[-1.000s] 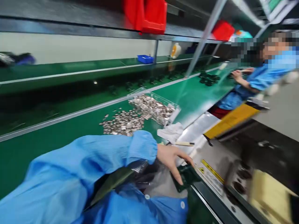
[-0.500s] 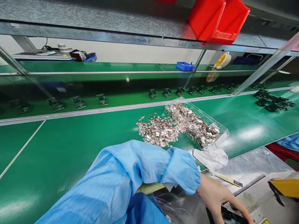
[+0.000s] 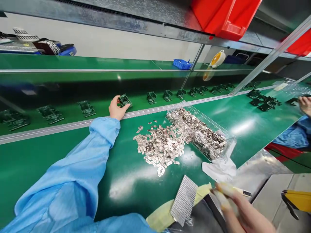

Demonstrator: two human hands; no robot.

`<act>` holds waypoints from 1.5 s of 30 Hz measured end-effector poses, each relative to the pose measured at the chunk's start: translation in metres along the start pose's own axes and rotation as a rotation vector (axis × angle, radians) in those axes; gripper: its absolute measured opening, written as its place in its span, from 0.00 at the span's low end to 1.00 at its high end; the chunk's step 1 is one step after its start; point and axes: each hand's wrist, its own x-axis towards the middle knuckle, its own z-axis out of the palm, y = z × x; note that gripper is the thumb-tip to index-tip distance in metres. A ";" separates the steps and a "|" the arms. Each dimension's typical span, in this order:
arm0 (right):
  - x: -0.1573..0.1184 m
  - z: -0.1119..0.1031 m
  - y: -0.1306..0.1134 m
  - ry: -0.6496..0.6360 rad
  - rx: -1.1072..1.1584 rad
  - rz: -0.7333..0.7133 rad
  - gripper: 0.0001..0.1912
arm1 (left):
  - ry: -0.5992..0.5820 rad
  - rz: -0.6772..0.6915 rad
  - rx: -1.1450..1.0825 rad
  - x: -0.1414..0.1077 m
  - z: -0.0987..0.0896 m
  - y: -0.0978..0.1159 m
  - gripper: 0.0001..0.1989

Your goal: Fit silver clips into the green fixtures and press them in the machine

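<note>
Yellowish coverings tip the blurred fingers of my right hand [image 3: 240, 207], low at the near right; they bunch close together, but I cannot tell whether they grip anything. Just left of them I see a silver gridded sheet [image 3: 184, 200] slanting over a yellow strip [image 3: 161, 216]. Farther in, a loose heap of small metal pieces [image 3: 162, 145] meets a tilted clear box [image 3: 229, 147] filled with more of them, a white cloth [image 3: 220, 170] by its near end.

Beyond the heap and to its left, my left hand [image 3: 118, 108] has a green circuit board [image 3: 125, 100] in a narrow pinch, thumb on the near side, fingers behind. The board sits at the fingertips, to the hand's right, its longer side seeming to slant from far left to near right. It is over the green strip past the metal rail [image 3: 143, 111], between one board [image 3: 86, 108] at left and another [image 3: 151, 97] at right. My left hand is clearly the nearer; my right is well apart.
</note>
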 end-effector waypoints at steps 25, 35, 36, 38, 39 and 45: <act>0.158 0.184 -0.006 -0.647 -0.131 0.125 0.05 | 0.249 0.251 0.341 -0.027 -0.102 -0.052 0.26; 0.070 0.106 -0.038 -0.569 0.328 0.355 0.22 | -0.358 0.362 0.245 -0.205 -0.100 -0.010 0.42; 0.062 0.100 -0.043 -0.562 0.358 0.366 0.23 | -0.368 0.345 0.255 -0.211 -0.104 -0.013 0.49; 0.045 0.089 -0.050 -0.544 0.433 0.383 0.21 | -0.404 0.306 0.294 -0.217 -0.111 -0.019 0.57; 0.037 0.084 -0.053 -0.537 0.473 0.387 0.20 | -0.426 0.287 0.318 -0.217 -0.113 -0.020 0.56; -0.015 0.075 -0.052 -0.568 0.633 0.389 0.11 | -0.484 0.306 0.221 -0.218 -0.107 -0.006 0.33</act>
